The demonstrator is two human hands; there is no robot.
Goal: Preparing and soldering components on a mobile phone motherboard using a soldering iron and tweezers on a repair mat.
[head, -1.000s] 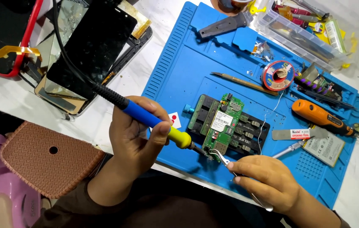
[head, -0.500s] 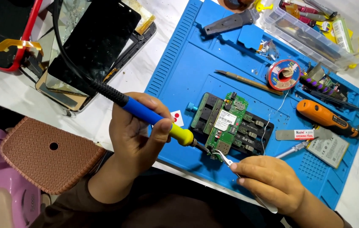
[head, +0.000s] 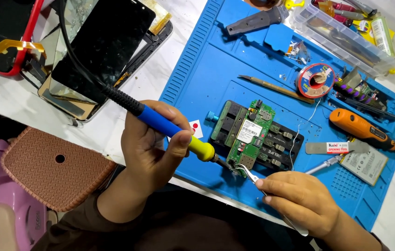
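Note:
My left hand [head: 148, 148] grips a soldering iron [head: 179, 135] with a blue and yellow handle; its tip touches the near end of a green circuit board [head: 248, 139]. The board is clamped in a black holder [head: 272, 144] on a blue work mat [head: 207, 79]. My right hand [head: 299, 200] holds metal tweezers [head: 248, 173], whose points meet the board right beside the iron's tip.
An orange screwdriver [head: 360, 128], a solder spool [head: 316, 80], a wooden stick [head: 272, 87], a flat metal opening tool [head: 337, 148] and a battery [head: 367, 165] lie on the mat. Phone screens [head: 102, 44] are stacked at the far left. A clear parts tray [head: 341, 35] stands behind. A brown stool seat [head: 51, 169] is at left.
Both hands hold the same pose at the board's near end; the iron tip and tweezers stay there. The view has only shifted a little.

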